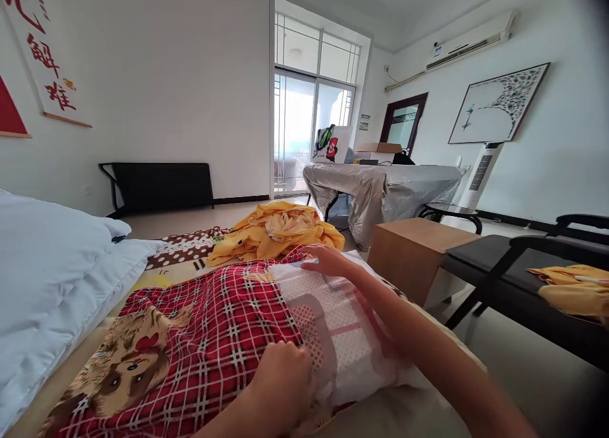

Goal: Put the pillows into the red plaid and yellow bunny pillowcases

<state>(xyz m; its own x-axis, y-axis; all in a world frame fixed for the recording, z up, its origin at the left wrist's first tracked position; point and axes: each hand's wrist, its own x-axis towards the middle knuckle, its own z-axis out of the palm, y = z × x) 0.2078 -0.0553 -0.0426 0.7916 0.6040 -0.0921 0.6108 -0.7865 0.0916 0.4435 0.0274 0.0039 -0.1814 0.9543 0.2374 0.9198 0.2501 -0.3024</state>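
Observation:
A red plaid pillowcase (223, 330) with a printed cartoon dog lies spread over the left part of a white patterned pillow (349, 324). The pillow's right part shows bare, with pink and grey shapes on it. My left hand (285, 378) is closed in a fist at the near side, where the pillowcase's edge meets the pillow; its fingertips are hidden. Reaching across the pillow, my right hand (328, 260) has its fingers stretched out over the far edge, near the pillowcase opening. A crumpled yellow cloth (285, 229) lies just beyond.
White bedding (61, 273) is piled at left. On the right stand a brown box (419, 248) and a black armchair (495, 267) with yellow cloth on it. Farther back are a table under a silver cover (380, 191) and a black folded frame (164, 187) against the wall.

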